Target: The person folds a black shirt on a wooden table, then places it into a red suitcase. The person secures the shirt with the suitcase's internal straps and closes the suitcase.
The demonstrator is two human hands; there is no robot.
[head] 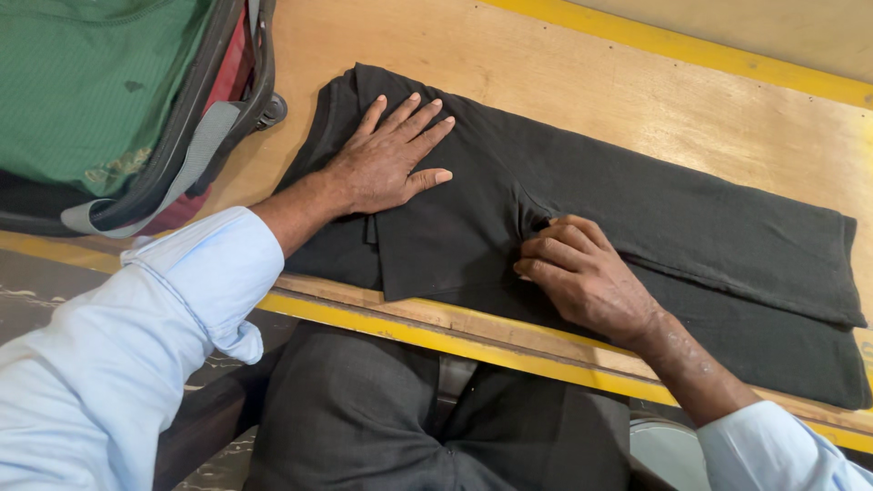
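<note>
head | left hand [386, 164] flat on black garment [655, 227] — right hand [582, 273] pinching fold

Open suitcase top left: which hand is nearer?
Left. The left hand lies flat on the black garment, just right of the open suitcase. The right hand pinches a fold farther right.

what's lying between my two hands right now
Only the black folded garment: a bare stretch of it separates the flat left hand from the pinching right hand, in the head view.

No packages, labels, signs or screens visible.
</note>
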